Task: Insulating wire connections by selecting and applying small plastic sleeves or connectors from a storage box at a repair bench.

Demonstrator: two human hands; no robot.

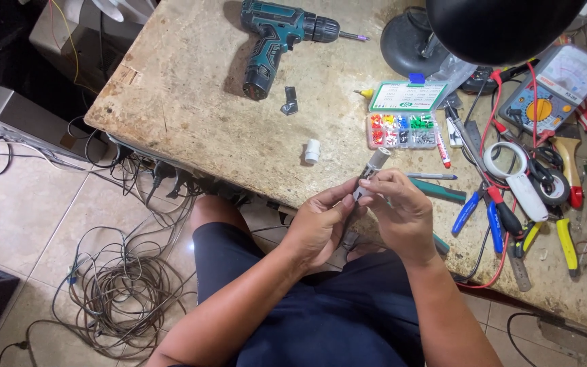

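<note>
- Counter [239, 136]: worn, stained slab with a chipped far-left corner; it carries every tool listed here and serves as the landmark for each place given.
- Desk lamp [497, 27]: black shade at the counter's far right, cut off by the top edge; it hides whatever lies under it.
- Cable tangle [123, 285]: loose coils on the tiled floor, left of the counter's near edge.
- Cordless drill [273, 41]: teal and black, lying on its side at the counter's far middle, bit pointing right, out of the way of the hands.
- Multimeter [555, 92]: pale case with an orange dial, far right on the counter, red leads trailing toward the near edge.
- Left hand [317, 221]: held just off the counter's near edge, above the lap; fingers closed on the lower part of the cylindrical part, judged to steady it.
- Right hand [402, 211]: beside the left, fingers closed round the same piece.
- Terminal box [402, 129]: clear compartment case of coloured pieces, lid open, mid-counter within reach.
- Pliers and screwdrivers [497, 217]: blue, red and yellow handles heaped at the counter's near right; overlapping, hard to count.
- Cylindrical part [374, 166]: small, grey-white, raised over the counter's near edge; its lower end is hidden by fingers, kind unclear.
- White cap [312, 151]: lying mid-counter, just left of the hands.
</note>
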